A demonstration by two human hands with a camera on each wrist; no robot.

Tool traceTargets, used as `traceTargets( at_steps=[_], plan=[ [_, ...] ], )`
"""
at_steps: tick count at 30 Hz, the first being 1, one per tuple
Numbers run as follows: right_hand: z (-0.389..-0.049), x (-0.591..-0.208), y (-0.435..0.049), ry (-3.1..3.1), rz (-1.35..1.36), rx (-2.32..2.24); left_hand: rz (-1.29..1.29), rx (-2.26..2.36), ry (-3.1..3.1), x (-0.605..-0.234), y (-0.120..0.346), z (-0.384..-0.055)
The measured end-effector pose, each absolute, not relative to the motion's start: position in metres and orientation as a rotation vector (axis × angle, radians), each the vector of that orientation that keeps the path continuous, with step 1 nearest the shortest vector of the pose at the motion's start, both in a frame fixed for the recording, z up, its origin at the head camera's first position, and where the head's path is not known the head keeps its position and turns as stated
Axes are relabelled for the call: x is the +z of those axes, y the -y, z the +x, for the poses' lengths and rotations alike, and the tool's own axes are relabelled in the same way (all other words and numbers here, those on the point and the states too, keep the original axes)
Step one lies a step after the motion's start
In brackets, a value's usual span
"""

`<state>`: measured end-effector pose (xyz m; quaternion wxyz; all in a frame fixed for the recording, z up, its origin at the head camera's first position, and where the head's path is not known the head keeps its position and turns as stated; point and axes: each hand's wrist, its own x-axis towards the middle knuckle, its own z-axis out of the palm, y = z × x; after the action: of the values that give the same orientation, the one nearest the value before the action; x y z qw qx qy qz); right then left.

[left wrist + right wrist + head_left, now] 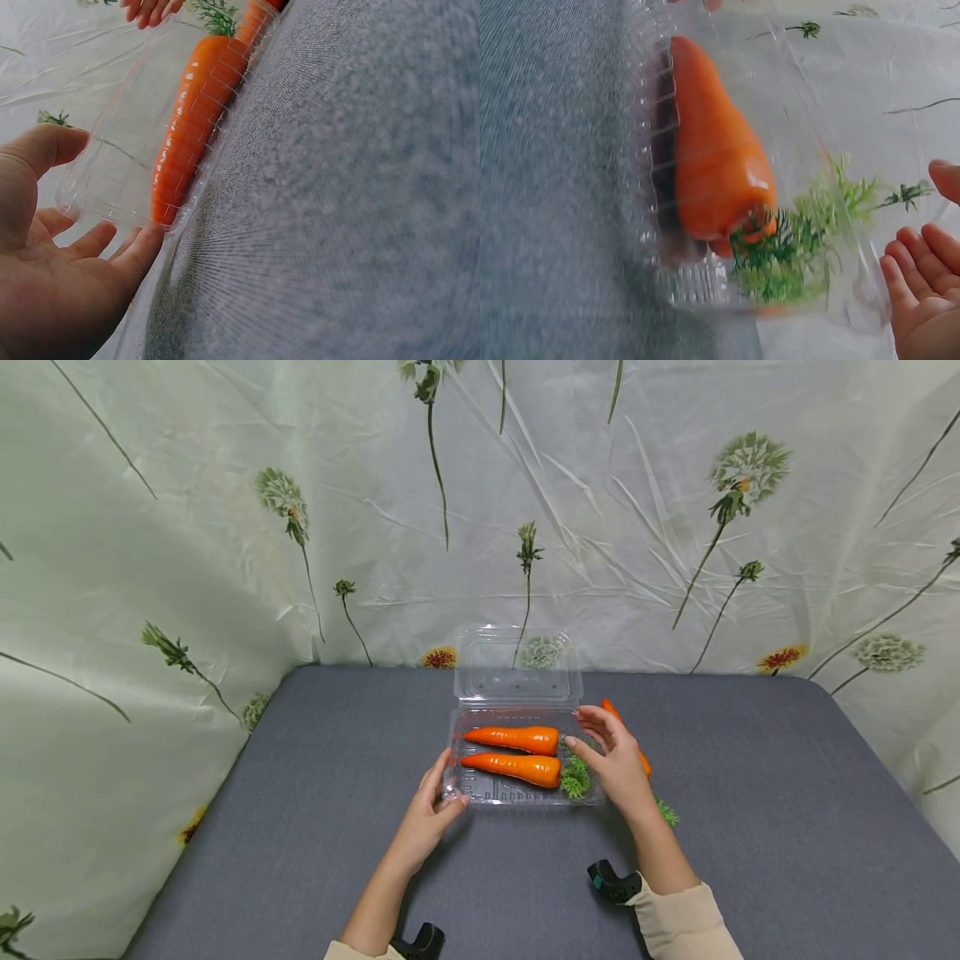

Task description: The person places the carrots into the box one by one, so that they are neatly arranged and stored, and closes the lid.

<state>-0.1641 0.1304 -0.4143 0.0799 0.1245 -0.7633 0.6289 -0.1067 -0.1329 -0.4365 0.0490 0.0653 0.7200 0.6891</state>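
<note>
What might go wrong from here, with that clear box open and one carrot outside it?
The outside carrot lies beside the right hand and might be knocked. If the raised lid is lowered, green leaves at the right end of the box may catch. The left hand, at the opposite end, might tilt the box.

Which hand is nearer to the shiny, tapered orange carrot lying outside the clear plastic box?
Right. The right hand is close beside the outside carrot, partly hiding it in the head view; the left hand is farther, at the opposite end of the box.
</note>
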Motion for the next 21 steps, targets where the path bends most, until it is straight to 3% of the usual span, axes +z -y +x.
traceTargets(
  at_steps=[11, 21],
  plan=[
    [-0.145, -0.396, -0.140, 2.203, 0.253, 1.746, 0.182, 2.088, -2.192, -0.435, 0.133, -0.106],
    [-0.153, -0.429, -0.165, 2.173, 0.180, 1.657, 0.175, 2.099, -2.199, -0.450, 0.135, -0.112]
  ],
)
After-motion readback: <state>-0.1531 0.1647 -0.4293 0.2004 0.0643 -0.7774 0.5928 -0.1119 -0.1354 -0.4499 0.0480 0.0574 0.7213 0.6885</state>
